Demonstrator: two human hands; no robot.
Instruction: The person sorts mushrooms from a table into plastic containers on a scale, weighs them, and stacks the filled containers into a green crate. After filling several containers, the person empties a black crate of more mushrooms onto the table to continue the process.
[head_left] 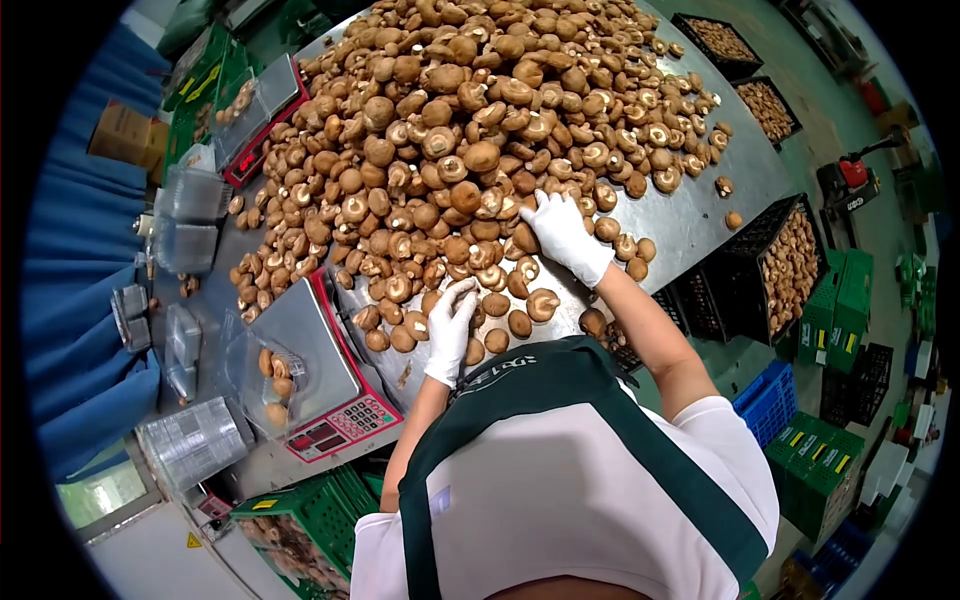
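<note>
A large heap of brown shiitake mushrooms (440,130) covers much of the metal table. My left hand (450,332), in a white glove, is at the near edge of the heap; its fingers are bent but apart, with loose mushrooms beside them and no clear grip. My right hand (568,240), also gloved, reaches into the heap's right side. Its fingers are spread against the mushrooms and hold nothing I can see. On the scale (345,415) at the left lies a clear plastic tray (262,368) with several mushrooms in it.
Another scale (262,135) stands farther back on the left. Stacked clear trays (195,440) lie along the table's left side. Black crates of mushrooms (790,265) stand at the right, near green crates (815,465) and a blue crate (767,402). A green crate (300,525) sits below the scale.
</note>
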